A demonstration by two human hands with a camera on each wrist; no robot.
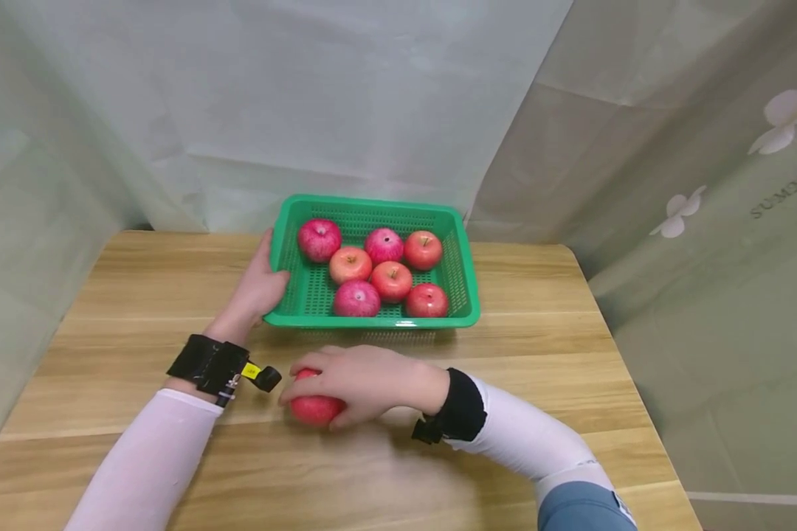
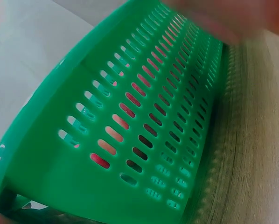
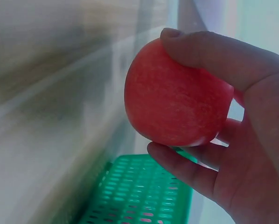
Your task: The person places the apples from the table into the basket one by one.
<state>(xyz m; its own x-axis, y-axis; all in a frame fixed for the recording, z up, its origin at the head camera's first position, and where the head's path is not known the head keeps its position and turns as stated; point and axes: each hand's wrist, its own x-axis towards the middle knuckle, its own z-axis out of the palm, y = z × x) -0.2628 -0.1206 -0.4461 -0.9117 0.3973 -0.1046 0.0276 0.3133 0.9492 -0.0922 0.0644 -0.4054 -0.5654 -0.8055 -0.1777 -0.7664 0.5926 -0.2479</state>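
A green plastic basket (image 1: 372, 322) with slotted walls stands at the back of the table, holding several red and pinkish apples (image 1: 357, 299). My left hand (image 1: 259, 287) grips its left side, thumb at the rim. In the left wrist view the basket's slotted wall (image 2: 97, 186) fills most of the picture, with red fruit showing through the slots. In front of the basket, my right hand (image 1: 365, 383) holds a red apple (image 1: 315, 409) between thumb and fingers. The right wrist view shows that apple (image 3: 177, 98) close up, with the basket (image 3: 144, 186) behind it.
The wooden table (image 1: 544, 398) extends to both sides of the basket and towards me. Pale curtains (image 1: 345, 96) hang behind it and along both sides. A black strap with a small camera (image 1: 266, 377) is on the left wrist.
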